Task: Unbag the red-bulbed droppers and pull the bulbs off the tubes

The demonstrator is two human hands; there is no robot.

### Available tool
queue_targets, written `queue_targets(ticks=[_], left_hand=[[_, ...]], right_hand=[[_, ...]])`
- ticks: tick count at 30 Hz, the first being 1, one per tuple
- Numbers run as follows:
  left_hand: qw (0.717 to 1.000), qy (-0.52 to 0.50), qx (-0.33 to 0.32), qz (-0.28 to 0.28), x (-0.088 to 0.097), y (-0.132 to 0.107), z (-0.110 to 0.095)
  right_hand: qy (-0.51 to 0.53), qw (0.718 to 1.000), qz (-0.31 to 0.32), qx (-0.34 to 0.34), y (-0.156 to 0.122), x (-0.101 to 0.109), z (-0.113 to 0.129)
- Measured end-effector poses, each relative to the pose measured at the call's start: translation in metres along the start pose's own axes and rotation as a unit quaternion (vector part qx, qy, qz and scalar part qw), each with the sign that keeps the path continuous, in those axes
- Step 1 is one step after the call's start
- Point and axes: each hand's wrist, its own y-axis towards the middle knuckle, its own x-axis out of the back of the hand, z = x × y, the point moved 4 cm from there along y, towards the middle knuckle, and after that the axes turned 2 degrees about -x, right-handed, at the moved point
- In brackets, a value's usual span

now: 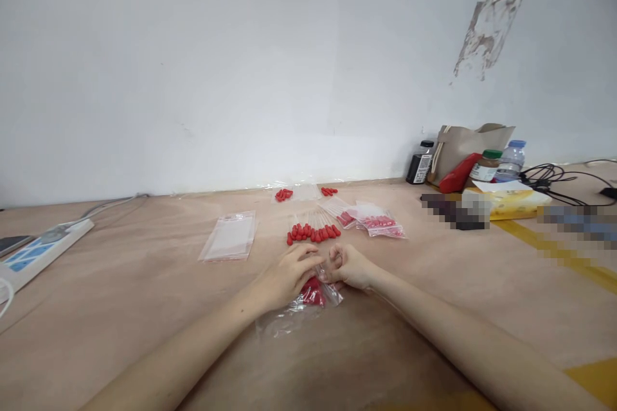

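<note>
A clear plastic bag (313,295) with red pieces inside lies low between my hands, at the near middle of the table. My left hand (289,273) reaches over it from the left, fingers bent down around its upper part. My right hand (351,266) is curled at the bag's right upper edge, thumb and fingers pinching the plastic. The fingertips of both hands nearly meet. Just beyond them, a row of thin sticks with red tips (313,232) is laid out, tips toward me. Filled clear bags (383,223) of the red-tipped sticks overlap to the right.
A stack of flat clear bags (229,236) lies left. Two small red groups (283,195) rest by the wall. A power strip (41,257) is far left. At right stand a dark bottle (420,164), a beige bag (465,148), a jar (486,167), a yellow packet (515,200) and black cables (554,178).
</note>
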Motion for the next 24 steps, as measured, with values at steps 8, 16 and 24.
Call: queue_targets(ticks=[8, 16, 24], left_hand=[[0.996, 0.032, -0.086, 0.01, -0.01, 0.008, 0.005], [0.999, 0.016, -0.043, 0.024, -0.014, 0.008, 0.009], [0.998, -0.022, -0.041, 0.04, -0.016, 0.007, 0.009]], right_hand=[[-0.025, 0.999, 0.015, 0.045, -0.004, 0.0, 0.003], [-0.01, 0.998, 0.054, 0.034, -0.003, 0.003, 0.001], [-0.007, 0.998, 0.057, -0.01, -0.006, 0.008, 0.002]])
